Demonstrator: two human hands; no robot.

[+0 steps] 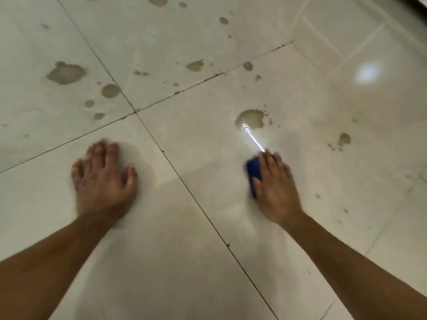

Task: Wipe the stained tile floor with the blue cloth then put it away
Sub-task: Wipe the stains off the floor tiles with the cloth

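Head view. We see both bare hands pressed to a pale tile floor crossed by dark grout lines.

Right hand: it lies palm down with the fingers spread and nearly flat, pressing on the blue cloth. The cloth sits beneath the palm and fingers; only a dark blue edge shows, protruding on the thumb side, between the thumb and the index finger. How far the cloth extends under the palm is hidden. The hand does not pinch or curl round it; it holds the cloth down flat against the tile. The outline of hand and cloth is blurred.

Left hand: it lies flat on the neighbouring tile, fingers spread wide, holding nothing, well apart from the cloth and across a grout line from it. A faint damp patch lies just beside its thumb.

Stains: a large brown puddle lies near, beyond the right fingertips, with a bright streak of reflected light running from it to them. A smaller stain lies beyond the little-finger side of that hand. Further blotches lie well beyond the left hand, with more scattered toward the far tiles. A round light reflection shows far beyond the right hand.
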